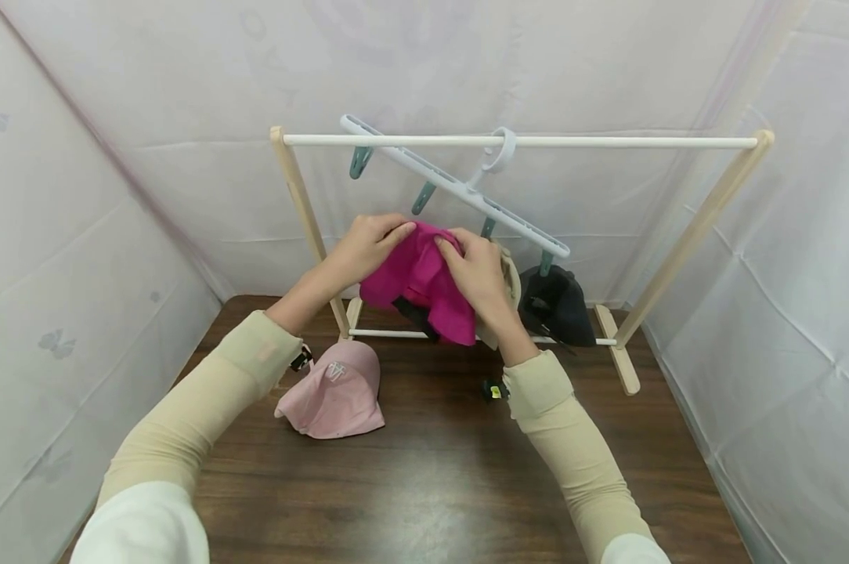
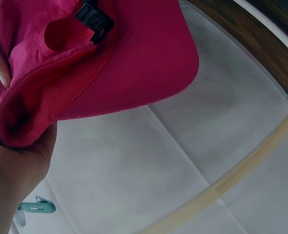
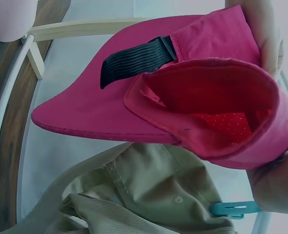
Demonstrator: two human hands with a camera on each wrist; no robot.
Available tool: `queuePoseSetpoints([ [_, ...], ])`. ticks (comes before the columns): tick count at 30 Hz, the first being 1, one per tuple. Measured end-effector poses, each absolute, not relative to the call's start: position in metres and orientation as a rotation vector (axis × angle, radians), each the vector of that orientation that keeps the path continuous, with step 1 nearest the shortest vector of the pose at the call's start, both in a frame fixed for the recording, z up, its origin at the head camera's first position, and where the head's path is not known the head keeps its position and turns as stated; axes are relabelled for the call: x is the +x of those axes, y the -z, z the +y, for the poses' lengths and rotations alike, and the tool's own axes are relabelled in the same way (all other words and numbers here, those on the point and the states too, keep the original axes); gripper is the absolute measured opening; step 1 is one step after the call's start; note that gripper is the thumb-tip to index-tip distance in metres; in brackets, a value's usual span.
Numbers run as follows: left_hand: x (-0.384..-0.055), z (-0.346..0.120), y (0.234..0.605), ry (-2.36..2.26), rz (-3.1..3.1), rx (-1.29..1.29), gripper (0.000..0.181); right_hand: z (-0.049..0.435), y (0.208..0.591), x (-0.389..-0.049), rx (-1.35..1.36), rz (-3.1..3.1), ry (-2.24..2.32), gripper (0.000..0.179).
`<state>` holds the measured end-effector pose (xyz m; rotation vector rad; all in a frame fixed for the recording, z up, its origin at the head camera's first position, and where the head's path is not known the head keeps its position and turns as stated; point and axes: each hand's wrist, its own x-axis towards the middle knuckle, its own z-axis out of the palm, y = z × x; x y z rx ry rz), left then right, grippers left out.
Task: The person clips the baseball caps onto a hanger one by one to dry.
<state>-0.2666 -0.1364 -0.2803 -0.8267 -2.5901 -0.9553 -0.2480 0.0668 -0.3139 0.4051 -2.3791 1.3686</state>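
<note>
Both hands hold up a magenta cap [image 1: 424, 274] in front of the hanger, its brim downward. The left hand [image 1: 371, 244] pinches one upper edge of the cap between thumb and fingers. On the other side, the right hand [image 1: 477, 270] pinches the fabric with its thumb in front. A black strap buckle [image 3: 139, 58] shows at the cap's back opening in the right wrist view. Above is a pale blue hanger [image 1: 460, 188] with teal clips. One teal clip [image 3: 234, 208] grips a beige cap [image 3: 158, 185], partly hidden behind the right hand in the head view.
A black cap [image 1: 557, 305] hangs from the hanger's right-end clip. The hanger hooks over the white rod [image 1: 629, 142] of a wooden-legged rack. A pink cap [image 1: 340, 392] lies on the brown table [image 1: 424, 486] at left. White cloth walls [image 1: 206, 78] surround the table.
</note>
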Motion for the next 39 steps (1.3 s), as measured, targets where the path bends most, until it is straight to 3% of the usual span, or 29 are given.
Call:
queuePoseSetpoints([
  [24,-0.316,-0.118,0.259,1.365,-2.559,-0.705,0.046,0.055,0.322,-0.261,0.393,-2.384,-1.381,0.024],
  [32,-0.314,-0.116,0.264,1.542,-2.495,-0.678,0.035,0.053,0.325,-0.261,0.385,-2.401,-1.366,0.025],
  [39,-0.306,-0.100,0.274,1.867,-2.371,-0.673,0.037,0.066,0.334,-0.263,0.373,-2.424,-1.299,0.024],
])
